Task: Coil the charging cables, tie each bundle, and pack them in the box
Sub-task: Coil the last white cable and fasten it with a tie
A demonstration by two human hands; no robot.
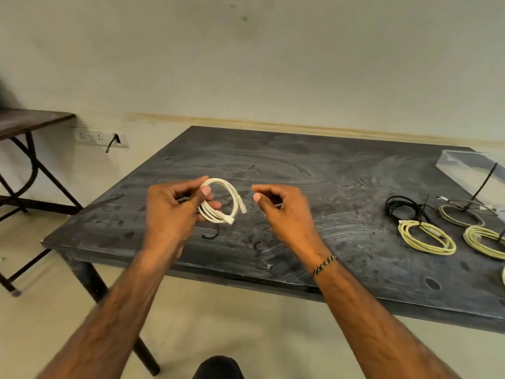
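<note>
My left hand (pixel 175 209) grips a white charging cable (pixel 232 199) wound into a small coil, held above the dark table (pixel 300 170); both white plug ends hang at the coil's lower right. My right hand (pixel 281 206) hovers just right of the coil, apart from it, fingers loosely curled with nothing visible in them. A short black tie (pixel 210 235) lies on the table under the coil. The clear plastic box (pixel 470 170) sits at the far right.
To the right lie tied bundles: a black coil (pixel 401 207), a beige coil (pixel 461 214) and two yellow coils (pixel 426 237), (pixel 483 242). A second table (pixel 27 121) stands at the left, beside a wall socket strip (pixel 101 137).
</note>
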